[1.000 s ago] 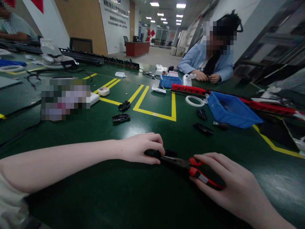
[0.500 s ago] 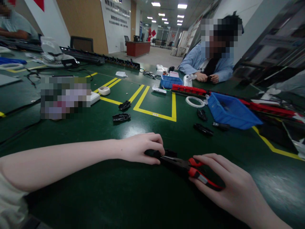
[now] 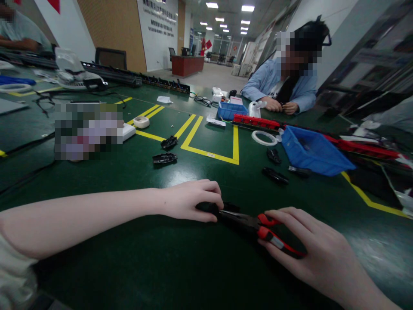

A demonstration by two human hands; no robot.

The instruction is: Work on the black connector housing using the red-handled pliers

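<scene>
My left hand point(image 3: 193, 200) is closed around a small black plastic part point(image 3: 206, 207), pinching it low over the green table point(image 3: 135, 262). In my right hand point(image 3: 318, 245) is a pair of long-nose pliers point(image 3: 264, 226) with red and black handles. The handles are spread between thumb and fingers, and the jaws point left. Their tips reach the black part beside my left fingertips; whether they grip it I cannot tell. Behind the jaws, another bit of black plastic point(image 3: 232, 206) shows, partly hidden.
Black plastic parts lie ahead on the left point(image 3: 164, 159) and right point(image 3: 275, 175). A blue bin point(image 3: 316, 150) stands right, near a white ring point(image 3: 264, 137) and red strips point(image 3: 256, 122). A tape roll point(image 3: 141, 122) sits left. Across the table a person point(image 3: 277, 94) handles something small.
My right hand and the pliers have shifted very slightly to the right. My left hand stays in place on the black part.
</scene>
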